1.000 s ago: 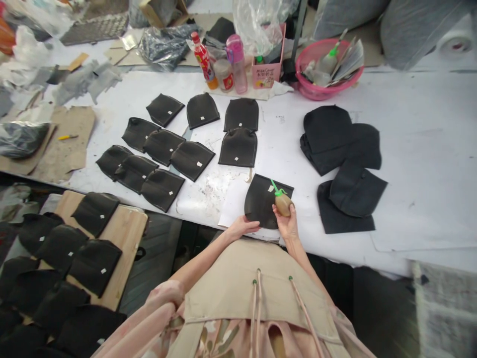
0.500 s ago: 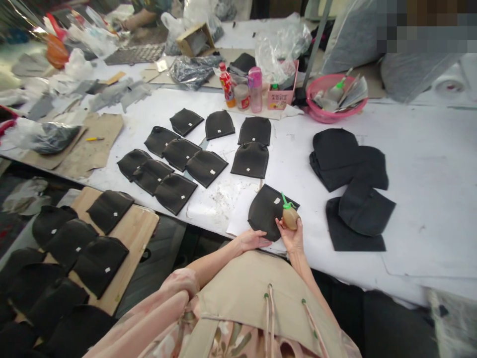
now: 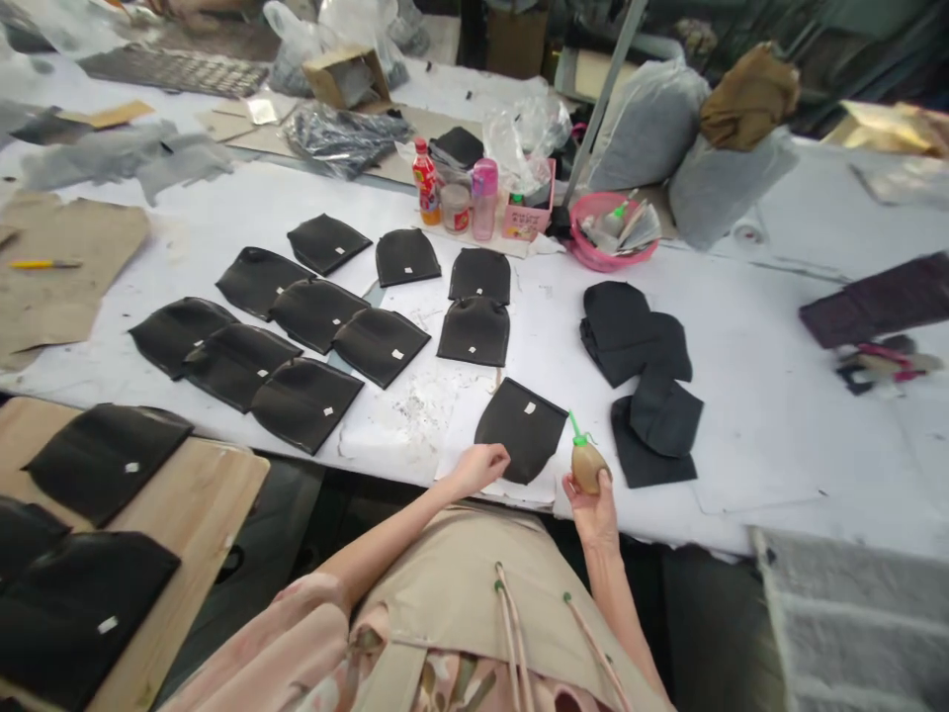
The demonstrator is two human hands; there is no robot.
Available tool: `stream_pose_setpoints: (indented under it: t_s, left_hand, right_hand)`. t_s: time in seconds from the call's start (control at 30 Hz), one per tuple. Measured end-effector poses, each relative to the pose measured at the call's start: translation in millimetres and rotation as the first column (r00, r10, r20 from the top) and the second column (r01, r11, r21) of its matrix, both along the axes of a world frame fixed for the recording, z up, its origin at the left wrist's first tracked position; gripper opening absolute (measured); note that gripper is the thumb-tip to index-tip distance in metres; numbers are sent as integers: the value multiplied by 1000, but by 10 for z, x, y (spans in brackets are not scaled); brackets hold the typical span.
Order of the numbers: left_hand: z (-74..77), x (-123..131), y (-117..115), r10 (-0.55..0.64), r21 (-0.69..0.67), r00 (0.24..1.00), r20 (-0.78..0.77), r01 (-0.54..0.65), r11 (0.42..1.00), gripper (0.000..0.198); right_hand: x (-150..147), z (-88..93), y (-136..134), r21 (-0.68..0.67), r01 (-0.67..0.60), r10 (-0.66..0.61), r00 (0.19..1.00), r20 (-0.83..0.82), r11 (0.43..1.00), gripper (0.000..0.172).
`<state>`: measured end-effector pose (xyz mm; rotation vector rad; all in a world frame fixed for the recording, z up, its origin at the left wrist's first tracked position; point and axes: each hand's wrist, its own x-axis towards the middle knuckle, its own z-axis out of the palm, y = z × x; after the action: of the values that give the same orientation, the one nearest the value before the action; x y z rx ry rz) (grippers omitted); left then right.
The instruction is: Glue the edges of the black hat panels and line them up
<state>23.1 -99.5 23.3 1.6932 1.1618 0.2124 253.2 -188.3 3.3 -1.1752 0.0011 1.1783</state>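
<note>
In my right hand (image 3: 593, 509) is a squeeze glue bottle (image 3: 587, 463) with a brownish body and a thin green nozzle pointing up. It stands beside the right edge of a black flat piece (image 3: 523, 430) that bears a small white tag. My left hand (image 3: 480, 469) is over that piece's lower left edge, its fingers curled together. Whether they pinch the edge or something small cannot be made out. Several similar black pieces with white tags (image 3: 303, 311) lie in overlapping rows to the left. More black pieces (image 3: 645, 376) are stacked to the right.
A wooden board (image 3: 215, 494) at lower left carries more black pieces. Behind stand a red-labelled bottle (image 3: 426, 183), a pink bottle (image 3: 484, 201), a pink box (image 3: 525, 220) and a pink basket (image 3: 593, 255). A yellow cutter (image 3: 44, 264) lies on cardboard at left.
My right hand has drawn the glue bottle off the black piece to its right side. My left hand has lifted from lying flat and curled its fingers. The view has turned right.
</note>
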Motion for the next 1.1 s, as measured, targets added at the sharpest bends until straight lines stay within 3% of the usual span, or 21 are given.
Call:
stream_pose_setpoints:
  t_s: [0.07, 0.13, 0.27, 0.37, 0.5, 0.6, 0.8, 1.1]
  left_hand:
    - [37, 133, 168, -40, 312, 997, -61, 57, 948, 19]
    - [21, 282, 336, -123, 486, 985, -120, 167, 858, 20]
    - [-92, 570, 624, -285, 589, 928, -238, 371, 718, 21]
    - [-170, 742, 760, -331, 598, 897, -292, 442, 669, 20]
    - [-249, 881, 824, -333, 597, 889, -314, 458, 659, 19]
    - [-297, 926, 831, -327, 611, 896, -300, 444, 655, 31]
    - [-290, 996, 882, -322, 601, 878, -355, 478, 641, 44]
    - [-221, 1117, 993, -311, 516, 845, -435, 517, 683, 56]
  right_hand:
    - [19, 120, -117, -10, 39, -38, 993, 109, 999, 34]
    - [20, 216, -180, -23, 67, -61, 979, 194, 997, 36]
    - [51, 286, -141, -102, 125, -83, 936, 343, 987, 45]
    - [132, 259, -40, -151, 115, -20, 855, 518, 982, 52]
    - [260, 213, 73, -190, 77, 74, 732, 678, 979, 57]
    - [317, 209, 131, -205, 29, 136, 658, 740, 978, 55]
    - [332, 238, 232, -255, 4, 233, 392, 890, 967, 52]
    - [346, 227, 341, -273, -27, 272, 228, 935, 962, 52]
